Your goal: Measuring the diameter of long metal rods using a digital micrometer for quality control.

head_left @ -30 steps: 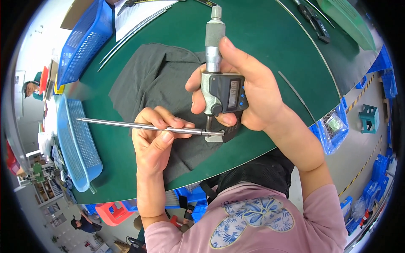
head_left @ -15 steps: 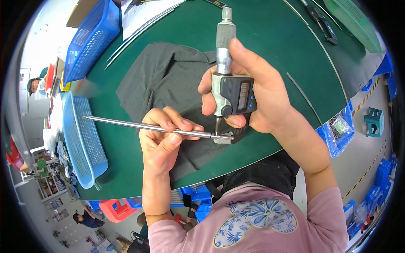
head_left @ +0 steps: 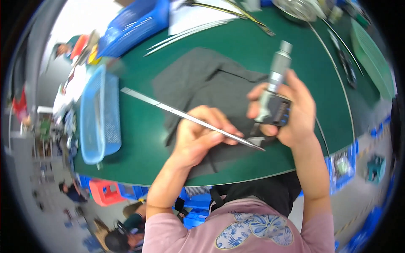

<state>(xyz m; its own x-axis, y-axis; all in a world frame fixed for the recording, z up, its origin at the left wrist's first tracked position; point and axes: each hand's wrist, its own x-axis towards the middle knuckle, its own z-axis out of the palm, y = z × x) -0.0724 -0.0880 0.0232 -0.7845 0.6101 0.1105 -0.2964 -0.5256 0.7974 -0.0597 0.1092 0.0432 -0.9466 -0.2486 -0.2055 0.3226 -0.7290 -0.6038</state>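
Note:
My left hand [head_left: 198,137] is closed on a thin shiny metal rod [head_left: 168,109], pinched between thumb and fingers. The rod slants from upper left down to a tapered tip at its right end. My right hand [head_left: 297,111] grips a digital micrometer [head_left: 276,78], its knurled thimble pointing up and its small display facing me. The rod's right end lies just below the micrometer's frame, beside a small pale piece [head_left: 255,141]. Motion blur hides whether rod and measuring faces touch. Beneath both hands a dark grey cloth [head_left: 190,76] is spread on the green table [head_left: 139,139].
A light-blue basket [head_left: 98,126] stands at the left, and a darker blue one [head_left: 130,31] behind it. More rods [head_left: 190,33] lie near white paper [head_left: 194,17] and calipers [head_left: 253,19]. At far right are a green basket [head_left: 371,59] and another dark measuring tool [head_left: 344,59].
The rod appears turned end for end, its tapered tip now at the right. Its right end has left the micrometer's gap. The whole view has shifted.

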